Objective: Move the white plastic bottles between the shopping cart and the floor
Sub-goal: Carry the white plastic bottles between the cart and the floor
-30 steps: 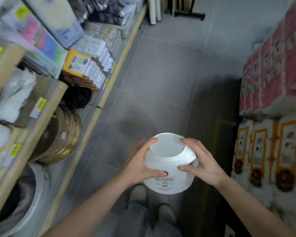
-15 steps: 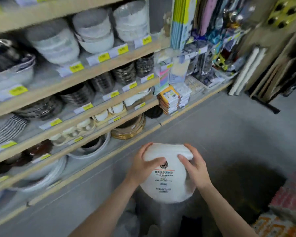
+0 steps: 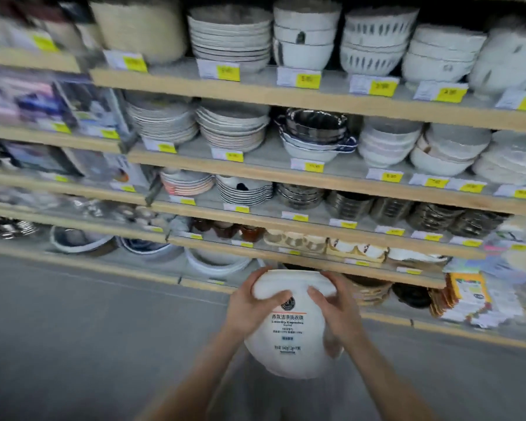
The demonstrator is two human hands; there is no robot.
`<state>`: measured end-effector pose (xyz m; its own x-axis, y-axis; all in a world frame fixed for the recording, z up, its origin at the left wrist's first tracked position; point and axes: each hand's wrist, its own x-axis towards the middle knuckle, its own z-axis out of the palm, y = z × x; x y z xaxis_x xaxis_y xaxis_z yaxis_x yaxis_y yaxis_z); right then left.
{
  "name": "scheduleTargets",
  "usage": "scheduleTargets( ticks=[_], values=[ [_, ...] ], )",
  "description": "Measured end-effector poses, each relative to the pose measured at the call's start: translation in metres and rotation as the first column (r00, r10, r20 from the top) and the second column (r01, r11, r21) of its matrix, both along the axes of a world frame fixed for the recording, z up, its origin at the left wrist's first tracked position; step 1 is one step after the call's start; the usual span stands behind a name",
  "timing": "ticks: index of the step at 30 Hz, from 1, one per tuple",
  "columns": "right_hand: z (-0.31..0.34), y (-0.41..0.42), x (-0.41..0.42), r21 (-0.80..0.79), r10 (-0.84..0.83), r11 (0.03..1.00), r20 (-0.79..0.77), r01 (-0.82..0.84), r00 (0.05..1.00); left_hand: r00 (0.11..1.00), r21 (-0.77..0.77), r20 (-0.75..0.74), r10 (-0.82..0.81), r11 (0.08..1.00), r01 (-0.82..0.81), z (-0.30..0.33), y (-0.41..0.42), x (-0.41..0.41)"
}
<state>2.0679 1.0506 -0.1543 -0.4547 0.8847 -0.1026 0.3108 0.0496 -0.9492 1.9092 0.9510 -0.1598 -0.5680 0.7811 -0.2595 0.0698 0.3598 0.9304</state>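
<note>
Between your hands, the round white plastic bottle with a printed label [image 3: 289, 332] stays gripped by left [image 3: 249, 309] and right [image 3: 336, 308]; you've turned from the aisle floor to wooden shelves of bowls [image 3: 286, 95], cart unseen.

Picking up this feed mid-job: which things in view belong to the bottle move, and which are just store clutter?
Job:
white plastic bottle, labelled laundry capsules
left hand and right hand, both gripping it near the top

Just lying about:
stacked bowls
stacked plates
yellow price tags
wooden shelves

No cart in view.
</note>
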Motion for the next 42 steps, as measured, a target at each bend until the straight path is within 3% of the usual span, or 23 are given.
scheduleTargets(
  ticks=[11, 20, 34, 38, 42],
  values=[
    [0.024, -0.146, -0.329, -0.042, 0.42, 0.906, -0.013, -0.421, 0.907, 0.924, 0.025, -0.065, 0.376, 0.926, -0.376, 0.018, -0.201, -0.28],
    [0.031, -0.26, -0.57, -0.025, 0.733, 0.68, 0.012, -0.733, 0.68, 0.69, 0.036, -0.047, 0.723, 0.691, -0.722, 0.032, -0.349, -0.446],
    [0.023, -0.415, -0.916, -0.019, 0.956, 0.294, 0.006, -0.955, 0.294, 0.314, 0.01, -0.084, 0.946, 0.316, -0.949, 0.029, -0.498, -0.702],
    [0.026, -0.464, -0.995, -0.026, 0.981, 0.193, 0.01, -0.981, 0.193, 0.257, 0.036, -0.094, 0.962, 0.262, -0.965, 0.028, -0.545, -0.769],
    [0.022, -0.515, -1.069, -0.035, 0.988, 0.156, 0.021, -0.987, 0.156, 0.242, 0.043, -0.077, 0.967, 0.246, -0.968, 0.019, -0.599, -0.84]
  ],
)
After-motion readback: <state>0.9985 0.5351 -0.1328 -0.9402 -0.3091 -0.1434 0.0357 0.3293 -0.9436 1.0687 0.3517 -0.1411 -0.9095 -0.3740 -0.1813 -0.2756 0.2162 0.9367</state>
